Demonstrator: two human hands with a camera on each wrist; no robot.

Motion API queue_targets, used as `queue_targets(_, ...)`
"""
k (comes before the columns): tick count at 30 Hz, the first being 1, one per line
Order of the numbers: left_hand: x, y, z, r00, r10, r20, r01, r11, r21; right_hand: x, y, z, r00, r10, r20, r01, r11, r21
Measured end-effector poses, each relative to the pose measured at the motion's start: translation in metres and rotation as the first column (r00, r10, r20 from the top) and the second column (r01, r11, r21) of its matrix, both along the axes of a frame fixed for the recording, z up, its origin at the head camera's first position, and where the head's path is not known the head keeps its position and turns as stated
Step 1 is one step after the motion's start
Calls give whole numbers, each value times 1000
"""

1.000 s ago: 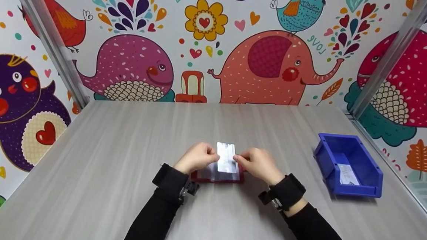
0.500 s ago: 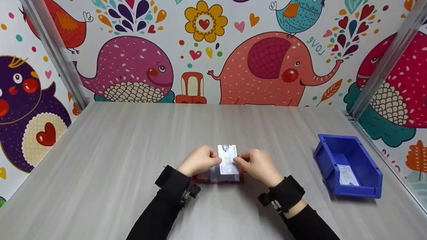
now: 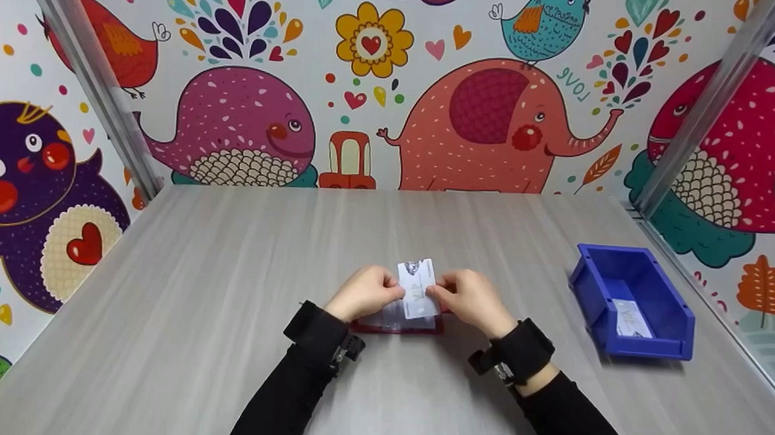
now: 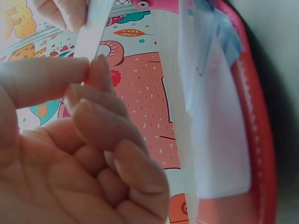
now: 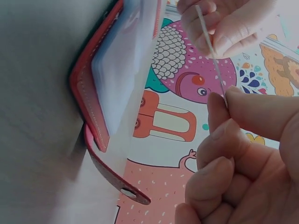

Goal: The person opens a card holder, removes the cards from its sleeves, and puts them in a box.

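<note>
A white card [image 3: 417,288] with gold "VIP" lettering is held up between both hands. My left hand [image 3: 364,293] pinches its left edge between thumb and forefinger. On the opposite edge, my right hand [image 3: 475,298] grips it the same way. The card leans slightly and overlaps a red card holder [image 3: 433,330] in the head view. That holder lies open on the table, its clear plastic sleeves [image 5: 119,70] showing in the right wrist view. A strap [image 5: 112,175] with a metal snap sticks out from it.
A blue plastic bin [image 3: 680,329] stands on the right side of the table [image 3: 218,342], with another VIP card [image 3: 631,318] inside it. Printed cartoon panels [image 3: 367,109] and metal posts [image 3: 93,78] bound the table at the back and sides.
The card has turned slightly and shifted a little to the right, so its lettering shows more plainly. Both hands moved slightly with it and kept their pinch. Holder and bin stayed put.
</note>
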State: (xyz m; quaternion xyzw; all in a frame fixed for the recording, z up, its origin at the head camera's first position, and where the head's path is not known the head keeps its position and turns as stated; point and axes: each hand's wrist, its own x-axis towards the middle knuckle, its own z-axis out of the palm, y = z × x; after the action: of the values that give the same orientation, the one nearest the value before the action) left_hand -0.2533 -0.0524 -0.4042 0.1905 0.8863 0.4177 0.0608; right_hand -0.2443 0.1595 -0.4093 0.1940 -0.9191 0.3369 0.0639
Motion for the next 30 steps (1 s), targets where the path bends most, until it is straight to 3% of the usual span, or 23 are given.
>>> queue_targets(7,-1,-3,0,999,31,-19,-31,1000,0,2,7,4,998,-1,56,4,998,-63)
queue_targets(14,-3,-13,0,980,156,-123,-169,981,-97,1,25,7,999,-32,34,34,997,-63)
queue_targets(20,-6,-22,-4,959,248,-139,-270,946,-176,2,47,11,997,-71,3,71,996,-56)
queue_targets(30,-12,-32,-14,920,365,-143,-392,856,-337,9,80,22,993,-117,-11,117,993,0)
